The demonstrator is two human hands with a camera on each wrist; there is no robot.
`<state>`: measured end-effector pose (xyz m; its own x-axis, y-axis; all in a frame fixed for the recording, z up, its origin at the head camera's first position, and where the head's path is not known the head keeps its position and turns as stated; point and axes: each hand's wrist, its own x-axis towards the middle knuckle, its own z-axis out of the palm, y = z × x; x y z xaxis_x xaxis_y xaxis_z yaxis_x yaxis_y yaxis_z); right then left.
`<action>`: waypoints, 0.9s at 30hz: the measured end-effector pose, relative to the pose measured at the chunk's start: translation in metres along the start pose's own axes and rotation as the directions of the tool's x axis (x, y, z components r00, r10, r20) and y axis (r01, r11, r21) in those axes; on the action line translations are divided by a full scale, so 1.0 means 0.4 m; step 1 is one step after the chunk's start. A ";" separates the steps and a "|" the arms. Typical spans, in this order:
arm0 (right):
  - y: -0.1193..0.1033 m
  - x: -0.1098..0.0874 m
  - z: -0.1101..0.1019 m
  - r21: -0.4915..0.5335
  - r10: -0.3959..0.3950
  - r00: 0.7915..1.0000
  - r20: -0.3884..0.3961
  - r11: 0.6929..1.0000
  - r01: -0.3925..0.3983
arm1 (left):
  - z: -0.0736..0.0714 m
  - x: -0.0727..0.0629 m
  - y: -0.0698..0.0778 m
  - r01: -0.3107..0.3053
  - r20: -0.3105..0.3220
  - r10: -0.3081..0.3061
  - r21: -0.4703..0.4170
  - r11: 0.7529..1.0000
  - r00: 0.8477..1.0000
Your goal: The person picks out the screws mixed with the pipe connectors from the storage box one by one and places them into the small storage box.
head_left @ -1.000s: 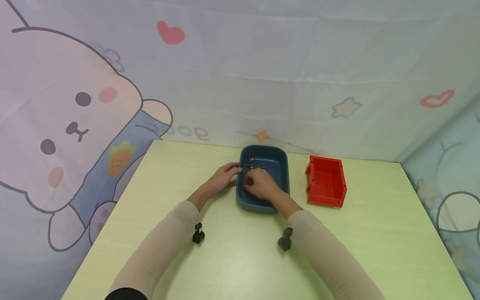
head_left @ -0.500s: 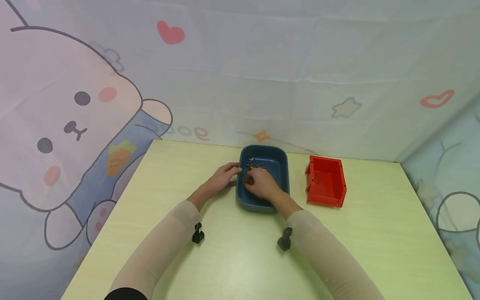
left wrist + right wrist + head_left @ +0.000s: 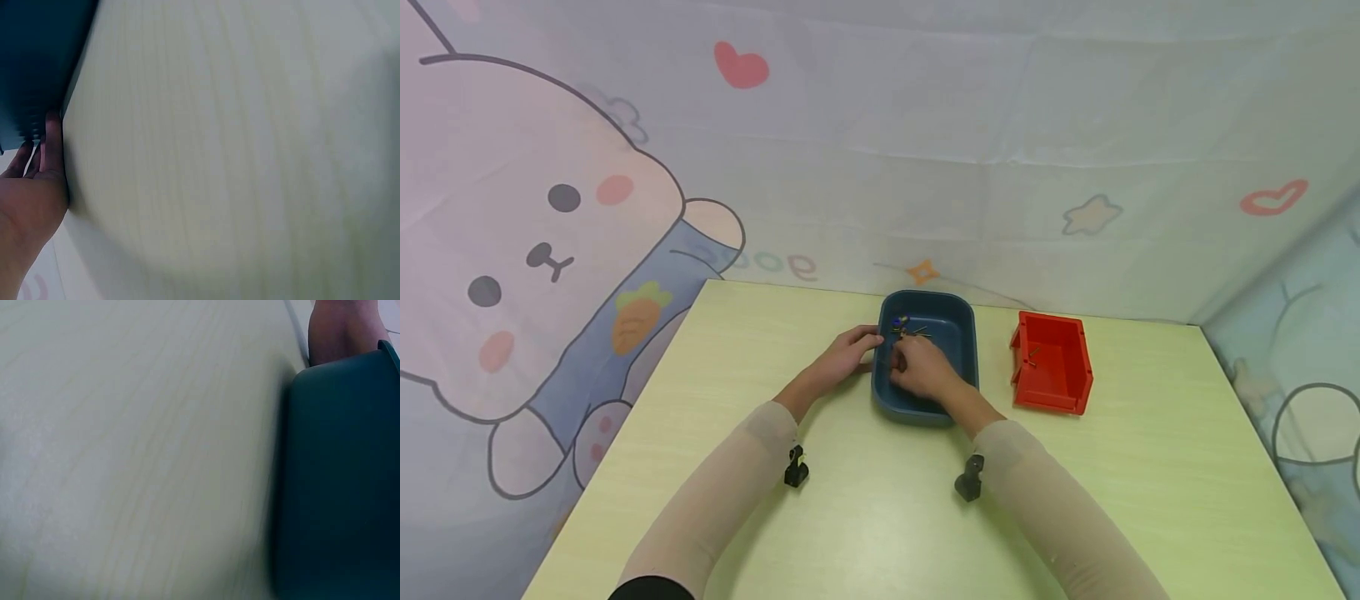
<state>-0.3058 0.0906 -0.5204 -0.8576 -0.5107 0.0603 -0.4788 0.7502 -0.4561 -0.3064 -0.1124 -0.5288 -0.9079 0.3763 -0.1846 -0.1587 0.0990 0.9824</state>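
My left hand (image 3: 844,353) rests against the left side of a dark blue plastic bin (image 3: 972,350), its thumb at the rim. In the left wrist view, extended fingers (image 3: 54,140) lie along the bin's outer wall (image 3: 44,56). My right hand (image 3: 921,367) reaches down inside the bin with curled fingers, close to its left inner wall. Whether those fingers pinch something cannot be told. Just beyond them lie several thin brass-coloured pieces (image 3: 917,332) and a small blue piece (image 3: 897,322). The right wrist view shows the bin's outside wall (image 3: 344,481), with the right hand hidden.
To the right stands a red open-front bin (image 3: 1051,392) holding a few small brass-coloured pieces (image 3: 1033,357). Both bins stand on a pale wooden table (image 3: 865,517). Behind the table hangs a printed cloth (image 3: 940,125) with cartoon figures.
The right hand's fingers shift very slightly inside the blue bin. The left hand and both bins stay in place.
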 end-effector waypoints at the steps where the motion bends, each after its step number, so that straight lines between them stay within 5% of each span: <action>1: 0.000 0.000 0.000 0.001 0.001 1.000 0.000 1.000 -0.001 | 0.000 0.000 -0.001 -0.002 0.000 0.002 -0.001 1.000 1.000; 13: -0.002 -0.003 -0.001 -0.007 -0.008 1.000 -0.009 1.000 0.008 | 0.002 -0.002 0.000 0.003 -0.008 -0.003 0.000 1.000 1.000; 27: 0.006 -0.007 -0.004 0.135 -0.011 0.992 -0.129 0.990 0.029 | 0.003 -0.009 0.007 -0.001 -0.004 0.001 -0.003 1.000 1.000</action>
<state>-0.3048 0.0947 -0.5204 -0.8694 -0.4604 0.1794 -0.4733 0.6714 -0.5703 -0.3032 -0.1122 -0.5253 -0.9096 0.3727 -0.1835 -0.1589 0.0960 0.9826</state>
